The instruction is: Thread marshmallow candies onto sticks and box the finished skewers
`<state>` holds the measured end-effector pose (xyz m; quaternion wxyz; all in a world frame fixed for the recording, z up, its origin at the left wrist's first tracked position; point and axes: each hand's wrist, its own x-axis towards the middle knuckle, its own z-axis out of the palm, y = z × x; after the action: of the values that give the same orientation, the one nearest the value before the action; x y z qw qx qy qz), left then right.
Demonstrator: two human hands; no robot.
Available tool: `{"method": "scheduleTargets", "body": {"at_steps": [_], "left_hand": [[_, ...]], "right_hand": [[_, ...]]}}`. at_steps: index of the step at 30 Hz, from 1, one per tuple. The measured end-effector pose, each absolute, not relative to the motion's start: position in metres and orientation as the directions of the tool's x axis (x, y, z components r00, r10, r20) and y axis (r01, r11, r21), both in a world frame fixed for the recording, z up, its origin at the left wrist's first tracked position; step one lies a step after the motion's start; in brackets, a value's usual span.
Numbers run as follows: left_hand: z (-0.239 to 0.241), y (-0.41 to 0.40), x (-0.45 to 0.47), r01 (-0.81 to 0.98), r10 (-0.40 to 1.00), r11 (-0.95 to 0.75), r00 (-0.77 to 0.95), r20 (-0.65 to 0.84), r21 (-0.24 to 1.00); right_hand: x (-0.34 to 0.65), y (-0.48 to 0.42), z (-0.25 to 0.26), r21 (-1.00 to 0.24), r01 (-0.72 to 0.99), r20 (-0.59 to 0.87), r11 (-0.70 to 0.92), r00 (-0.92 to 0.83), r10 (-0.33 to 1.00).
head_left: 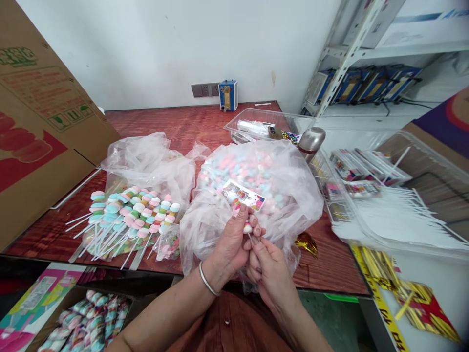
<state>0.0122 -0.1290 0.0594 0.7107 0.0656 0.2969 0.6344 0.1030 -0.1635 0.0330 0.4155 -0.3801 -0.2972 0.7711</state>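
Head view. Landmark: the big clear bag (271,166) of pink and blue marshmallows. Left of bag: brown carton (54,127), green characters and red print too blurred to read, 1 row of glass, arrow and umbrella marks below. Beyond bag, to its right: white box (425,24) on a shelf (403,50), blue lettering starting "Ar", rest cut off. Right of bag, near side: yellow tape (381,303), dark characters illegible.

Over bag's near part: printed packet (244,193), lettering too small; marshmallow skewer (247,228) at its near end, how far inside cannot tell. Left hand (234,239), bangle (205,282) at wrist, slants up from left of bag, thumb uppermost, fingers clamped on packet and skewer. Right hand (269,266) angles in opposite, fingertips pinched together on the skewer's stick end, touching the left.
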Motion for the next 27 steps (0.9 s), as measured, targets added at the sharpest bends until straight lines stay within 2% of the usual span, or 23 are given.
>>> {"method": "scheduleTargets", "body": {"at_steps": [2, 4, 6, 7, 9, 11, 12, 14, 15, 17, 20, 22, 24, 27], "left_hand": [[0.059, -0.129, 0.013, -0.851, 0.934, 0.193, 0.006, -0.358, 0.489], [0.059, -0.126, 0.008, -0.86, 0.933, 0.141, -0.05, -0.355, 0.491], [0.061, -0.12, 0.0, -0.868, 0.929, 0.071, -0.121, -0.349, 0.492], [0.062, -0.118, -0.003, -0.87, 0.92, 0.053, -0.148, -0.362, 0.491], [0.064, -0.114, -0.008, -0.876, 0.894, 0.072, -0.155, -0.42, 0.476], [0.065, -0.114, -0.006, -0.888, 0.863, 0.111, -0.137, -0.486, 0.447], [0.065, -0.115, -0.003, -0.892, 0.856, 0.125, -0.125, -0.502, 0.434], [0.063, -0.118, 0.007, -0.888, 0.865, 0.139, -0.106, -0.491, 0.438], [0.062, -0.121, 0.012, -0.882, 0.871, 0.152, -0.093, -0.483, 0.445], [0.059, -0.125, 0.021, -0.873, 0.873, 0.181, -0.069, -0.483, 0.453], [0.055, -0.128, 0.024, -0.875, 0.87, 0.192, -0.058, -0.489, 0.445], [0.055, -0.128, 0.02, -0.868, 0.894, 0.146, -0.089, -0.439, 0.475], [0.056, -0.127, 0.017, -0.844, 0.915, 0.121, -0.11, -0.389, 0.522], [0.055, -0.131, 0.021, -0.808, 0.921, 0.161, -0.083, -0.38, 0.567]], "right_hand": [[0.104, -0.162, 0.03, -0.884, -0.304, -0.271, -0.355, -0.286, 0.919], [0.111, -0.162, 0.027, -0.983, -0.079, -0.143, -0.166, -0.237, 0.961], [0.12, -0.163, 0.026, -0.975, 0.203, 0.048, 0.09, -0.201, 0.978], [0.124, -0.164, 0.025, -0.914, 0.338, 0.166, 0.224, -0.191, 0.967], [0.13, -0.166, 0.022, -0.694, 0.56, 0.413, 0.452, -0.204, 0.888], [0.131, -0.167, 0.018, -0.428, 0.686, 0.592, 0.589, -0.28, 0.756], [0.13, -0.166, 0.016, -0.325, 0.71, 0.635, 0.625, -0.325, 0.701], [0.125, -0.164, 0.015, -0.246, 0.72, 0.651, 0.649, -0.373, 0.661], [0.122, -0.163, 0.016, -0.277, 0.719, 0.639, 0.637, -0.357, 0.681], [0.118, -0.16, 0.019, -0.44, 0.702, 0.575, 0.561, -0.259, 0.776], [0.12, -0.159, 0.024, -0.661, 0.63, 0.395, 0.407, -0.169, 0.903], [0.125, -0.162, 0.024, -0.695, 0.61, 0.305, 0.381, -0.23, 0.924], [0.129, -0.165, 0.021, -0.686, 0.614, 0.275, 0.39, -0.278, 0.92], [0.127, -0.166, 0.016, -0.714, 0.608, 0.27, 0.346, -0.217, 0.938]]}}
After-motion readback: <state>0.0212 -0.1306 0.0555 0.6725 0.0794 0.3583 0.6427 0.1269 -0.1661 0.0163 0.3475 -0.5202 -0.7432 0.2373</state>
